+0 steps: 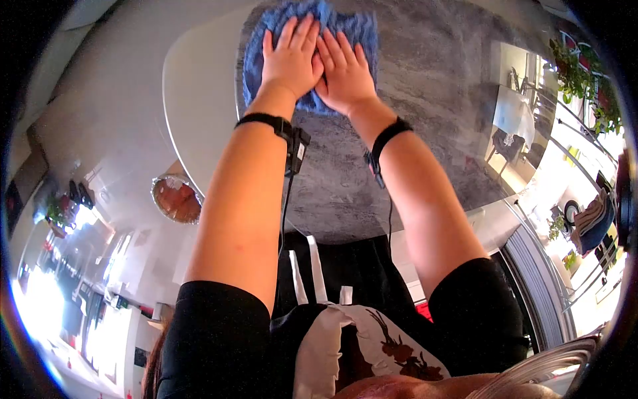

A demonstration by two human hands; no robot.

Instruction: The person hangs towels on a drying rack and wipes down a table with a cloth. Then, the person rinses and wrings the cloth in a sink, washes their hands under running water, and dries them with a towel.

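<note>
A fluffy blue cloth (256, 73) lies spread on a grey, marbled tabletop (425, 133) at the top of the view. My left hand (290, 60) rests flat on the cloth, its fingers stretched forward. Beside it my right hand (345, 73) also presses flat on the cloth, fingers extended and slightly apart. The two hands meet near the thumbs. Each wrist wears a black strap with a small device and a cable hanging from it.
A white rounded surface (193, 86) borders the grey top on the left. Below it sits a round container with a shiny rim (178, 198). On the right stand a metal drying rack (565, 292), folded fabric (591, 223) and green plants (585, 83). The tabletop's right side mirrors the room.
</note>
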